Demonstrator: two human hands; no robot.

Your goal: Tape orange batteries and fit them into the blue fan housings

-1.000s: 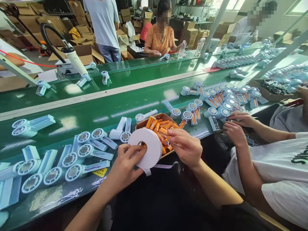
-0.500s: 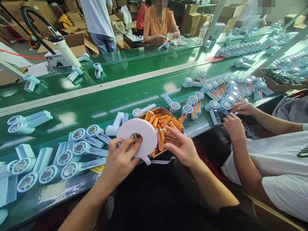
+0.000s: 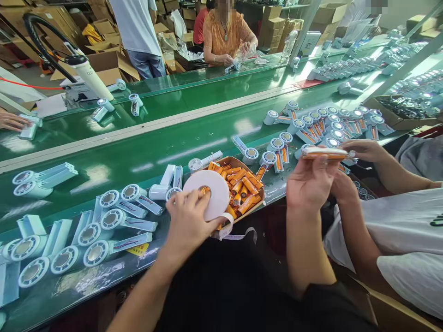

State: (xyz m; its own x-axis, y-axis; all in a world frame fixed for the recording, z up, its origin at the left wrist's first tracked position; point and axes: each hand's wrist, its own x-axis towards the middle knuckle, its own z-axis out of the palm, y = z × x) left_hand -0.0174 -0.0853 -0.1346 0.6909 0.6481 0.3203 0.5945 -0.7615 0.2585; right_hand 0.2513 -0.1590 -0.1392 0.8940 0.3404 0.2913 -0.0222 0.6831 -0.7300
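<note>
My left hand (image 3: 189,216) is closed on a white roll of tape (image 3: 215,192), holding it over the near corner of a cardboard tray (image 3: 238,161) filled with orange batteries (image 3: 244,186). A loose tail of tape (image 3: 226,227) curls below the roll. My right hand (image 3: 309,184) is raised to the right of the tray, its fingertips pinching a long orange battery with a white strip on top (image 3: 323,153), held level. A co-worker's hand (image 3: 367,150) is right beside the battery's far end.
Several pale blue handheld fan bodies (image 3: 114,219) lie on the green conveyor belt (image 3: 145,147) at left, more with orange batteries (image 3: 321,124) at right. The seated co-worker in a white shirt (image 3: 404,244) is close on my right. People and cartons (image 3: 110,64) are across the belt.
My right hand left the tray and rose to the right with a battery in its fingers. My left hand lowered the tape roll toward the tray. The co-worker's hands moved up.
</note>
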